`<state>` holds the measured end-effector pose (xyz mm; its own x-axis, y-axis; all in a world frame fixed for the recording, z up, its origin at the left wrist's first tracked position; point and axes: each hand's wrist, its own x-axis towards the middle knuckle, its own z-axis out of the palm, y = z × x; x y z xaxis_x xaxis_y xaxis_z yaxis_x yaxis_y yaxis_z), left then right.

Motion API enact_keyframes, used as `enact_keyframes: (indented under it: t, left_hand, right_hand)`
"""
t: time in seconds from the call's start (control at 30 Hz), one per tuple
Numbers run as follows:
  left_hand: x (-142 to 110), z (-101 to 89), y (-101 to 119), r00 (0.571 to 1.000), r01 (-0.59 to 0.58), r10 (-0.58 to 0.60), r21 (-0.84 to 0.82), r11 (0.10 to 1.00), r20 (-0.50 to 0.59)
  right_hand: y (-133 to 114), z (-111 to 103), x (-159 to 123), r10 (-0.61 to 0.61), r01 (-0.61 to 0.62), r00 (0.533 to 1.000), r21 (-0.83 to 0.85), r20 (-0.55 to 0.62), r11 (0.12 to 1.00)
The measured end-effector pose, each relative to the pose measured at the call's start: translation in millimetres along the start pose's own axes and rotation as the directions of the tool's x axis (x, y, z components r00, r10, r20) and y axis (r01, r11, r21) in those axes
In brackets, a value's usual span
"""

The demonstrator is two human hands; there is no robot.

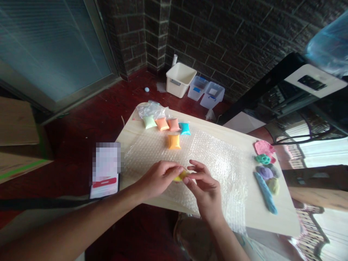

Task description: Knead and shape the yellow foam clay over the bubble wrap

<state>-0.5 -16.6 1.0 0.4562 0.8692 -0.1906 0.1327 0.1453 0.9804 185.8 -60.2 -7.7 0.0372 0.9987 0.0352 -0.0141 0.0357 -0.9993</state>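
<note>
Over the front part of the table, my left hand and my right hand meet at a small yellow lump of modelling clay. The left thumb and forefinger pinch its left side. The right thumb and forefinger press its right side, the other right fingers raised and apart. My fingers cover much of the lump, so its full shape is hidden. Bubble wrap lies beneath. Just beyond my hands sits an orange packet, with a teal packet, two peach packets and a pale green packet behind it.
Shaped clay pieces lie along the table's right side, among them a blue roll, a purple lump and a pink piece. A crumpled plastic bag rests at the far left corner. Bins stand on the floor beyond.
</note>
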Motion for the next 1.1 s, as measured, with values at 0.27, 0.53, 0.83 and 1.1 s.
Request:
enact_keyframes:
  t: [0.27, 0.53, 0.83, 1.1]
  left_hand:
    - [-0.8, -5.6, -5.2, 0.993, 0.038, -0.04, -0.017, 0.999, -0.11]
    - [-3.7, -3.3, -2.0, 0.96, -0.007, 0.062, 0.198, 0.98, -0.272]
    - [-6.4, -0.3, 0.5, 0.94, -0.082, 0.183, 0.329, 0.941, -0.288]
    - [-4.1, -4.8, -0.9, 0.915, -0.113, 0.232, 0.343, 0.933, -0.329]
  right_hand:
    - [-13.3, -3.2, -3.0, -0.164, 0.231, 0.967, -0.402, 0.195, 0.886]
    - [-15.8, 1.7, -4.1, -0.011, 0.054, 0.971, -0.174, 0.238, 0.983]
    - [-12.3, 5.0, -4.0, 0.037, -0.014, 0.975, -0.105, 0.219, 0.994]
    - [-13.7, 4.0, -2.7, -0.025, 0.049, 0.95, -0.07, 0.31, 0.996]
